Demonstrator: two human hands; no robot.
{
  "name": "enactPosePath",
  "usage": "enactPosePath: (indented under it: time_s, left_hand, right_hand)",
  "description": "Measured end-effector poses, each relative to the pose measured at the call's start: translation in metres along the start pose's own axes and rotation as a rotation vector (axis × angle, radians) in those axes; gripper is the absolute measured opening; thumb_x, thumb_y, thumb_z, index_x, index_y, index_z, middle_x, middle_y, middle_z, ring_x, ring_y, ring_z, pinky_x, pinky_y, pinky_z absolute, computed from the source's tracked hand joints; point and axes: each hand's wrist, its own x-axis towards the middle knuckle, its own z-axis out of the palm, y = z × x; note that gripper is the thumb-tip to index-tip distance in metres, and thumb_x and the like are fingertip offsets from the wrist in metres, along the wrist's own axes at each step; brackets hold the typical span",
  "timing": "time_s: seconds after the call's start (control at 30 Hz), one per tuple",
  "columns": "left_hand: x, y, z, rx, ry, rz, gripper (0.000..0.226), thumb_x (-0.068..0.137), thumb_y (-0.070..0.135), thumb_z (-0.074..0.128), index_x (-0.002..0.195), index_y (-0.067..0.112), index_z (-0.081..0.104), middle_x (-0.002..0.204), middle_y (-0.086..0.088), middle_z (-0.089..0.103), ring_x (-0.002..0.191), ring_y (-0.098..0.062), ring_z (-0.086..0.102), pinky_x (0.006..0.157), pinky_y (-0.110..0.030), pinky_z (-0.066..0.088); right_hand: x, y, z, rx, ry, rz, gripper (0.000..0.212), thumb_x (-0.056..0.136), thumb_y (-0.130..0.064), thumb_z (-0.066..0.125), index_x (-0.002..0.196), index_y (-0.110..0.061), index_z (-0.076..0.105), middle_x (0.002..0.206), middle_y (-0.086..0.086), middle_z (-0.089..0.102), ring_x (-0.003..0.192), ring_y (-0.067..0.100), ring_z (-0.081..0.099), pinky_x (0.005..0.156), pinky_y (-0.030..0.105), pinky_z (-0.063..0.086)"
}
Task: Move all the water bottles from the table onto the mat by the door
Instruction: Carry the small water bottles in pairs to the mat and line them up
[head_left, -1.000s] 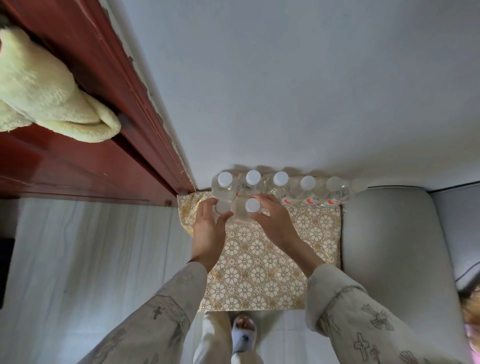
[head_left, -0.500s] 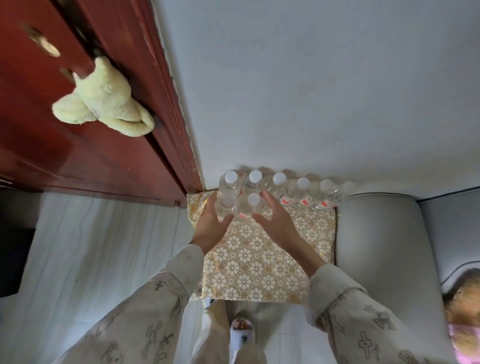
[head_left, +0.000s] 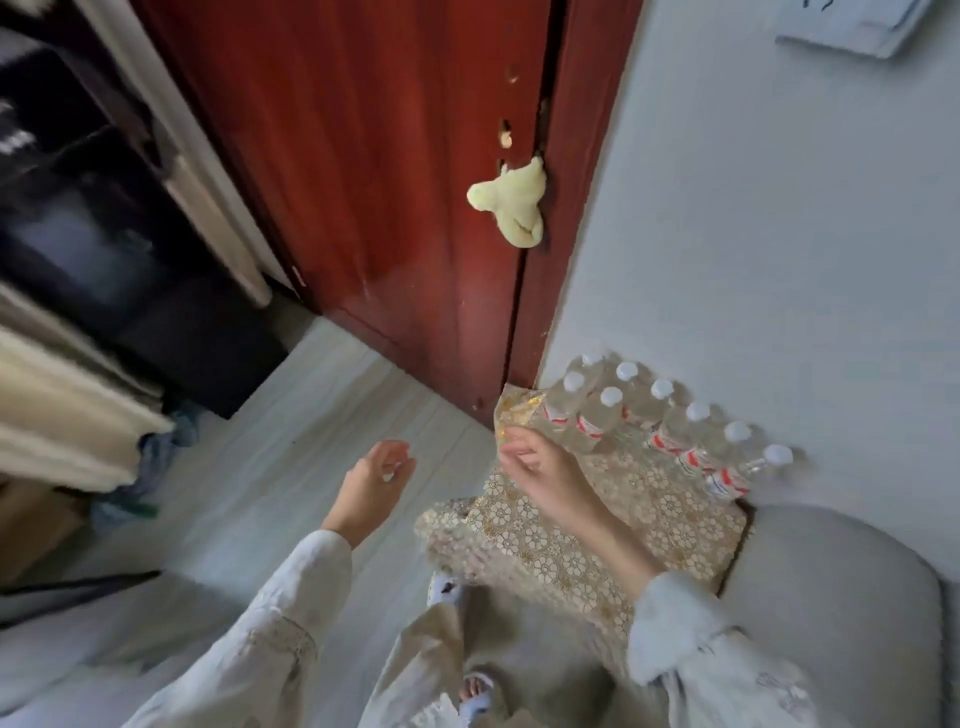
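Several clear water bottles with white caps and red labels stand upright on a gold floral mat, lined along the grey wall beside the red door. Two of them stand in front of the row at its door end. My left hand hovers over the floor left of the mat, empty, fingers loosely curled. My right hand is over the mat's near-left part, empty, fingers apart, a little short of the front bottles.
A pale yellow cloth hangs on the door's edge. A grey cushioned seat adjoins the mat on the right. Dark furniture and stacked pale items stand at left. My slippered feet are below.
Both hands have let go of the two front bottles and drawn back from them. The view has swung left and upward, showing more of the door and the room.
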Motion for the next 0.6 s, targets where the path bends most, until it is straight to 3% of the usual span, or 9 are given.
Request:
enactPosePath:
  time_s: [0.2, 0.43, 0.6]
  left_hand:
    - [-0.121, -0.033, -0.083, -0.141, 0.34, -0.065, 0.023, 0.089, 0.02, 0.054, 0.11, 0.01, 0.058, 0.101, 0.001, 0.062, 0.092, -0.015, 0.058, 0.078, -0.024, 0.04]
    - [-0.274, -0.106, -0.171, -0.288, 0.725, -0.216, 0.02, 0.089, 0.02, 0.055, 0.106, 0.012, 0.06, 0.101, -0.002, 0.066, 0.093, -0.016, 0.062, 0.081, -0.027, 0.046]
    - [-0.401, -0.17, -0.21, -0.353, 0.988, -0.329, 0.012, 0.088, 0.021, 0.056, 0.099, 0.022, 0.061, 0.097, 0.002, 0.067, 0.089, -0.014, 0.063, 0.078, -0.025, 0.047]
  right_hand:
    - [-0.037, -0.085, 0.075, 0.013, -0.211, -0.187, 0.035, 0.089, -0.022, 0.054, 0.122, -0.011, 0.052, 0.109, 0.004, 0.063, 0.094, 0.01, 0.058, 0.074, -0.001, 0.04]
    - [-0.1, -0.185, 0.215, -0.037, -0.53, -0.401, 0.027, 0.086, -0.013, 0.058, 0.112, -0.009, 0.059, 0.098, 0.007, 0.065, 0.092, 0.014, 0.06, 0.086, 0.018, 0.044]
    - [-0.178, -0.237, 0.333, -0.128, -0.775, -0.565, 0.025, 0.085, -0.02, 0.06, 0.11, -0.015, 0.061, 0.092, -0.003, 0.064, 0.086, 0.01, 0.06, 0.078, 0.013, 0.042]
